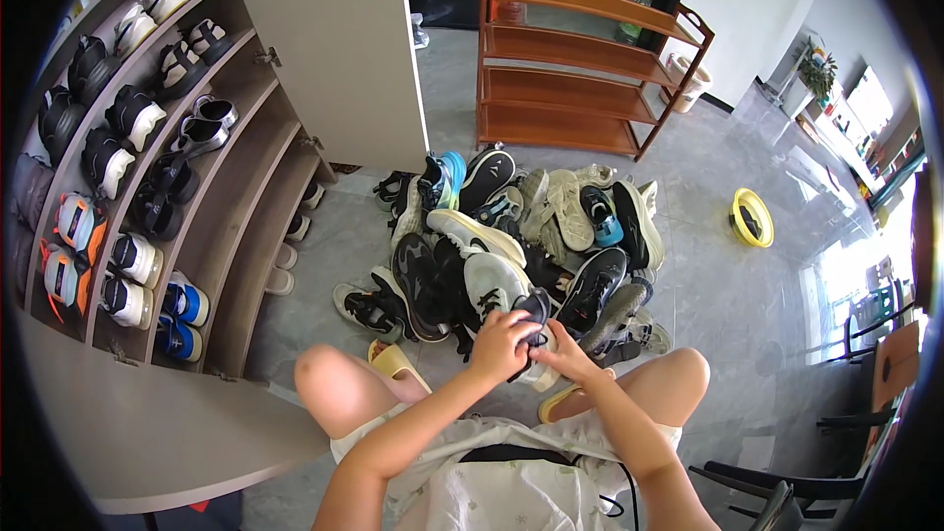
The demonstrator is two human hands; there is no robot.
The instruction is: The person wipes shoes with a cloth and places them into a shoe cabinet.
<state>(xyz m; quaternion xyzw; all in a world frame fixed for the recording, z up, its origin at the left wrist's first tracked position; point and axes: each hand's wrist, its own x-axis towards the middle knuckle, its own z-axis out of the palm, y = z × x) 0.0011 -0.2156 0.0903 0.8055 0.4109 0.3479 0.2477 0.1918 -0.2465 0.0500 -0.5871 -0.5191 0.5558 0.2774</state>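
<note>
Over the near edge of a heap of shoes, both my hands hold one dark sneaker (534, 307) with pale parts. My left hand (500, 342) is closed round its left side, and the fingers of my right hand (563, 353) grip it from the right. Just beyond, a white-and-grey sneaker (489, 280) lies in the heap. To the left of it are a dark grey sneaker (418, 280) and a black-and-white sneaker (369, 310). Black sneakers (596, 285) lie to the right. My hands hide part of the held shoe.
At the left an open cabinet (231, 221) holds pairs of shoes on its shelves, its door (329, 49) swung out. Beyond the heap stands a brown wooden rack (565, 84). A yellow basin (737, 219) with something dark inside sits on the floor at the right, with chairs (787, 492) nearer.
</note>
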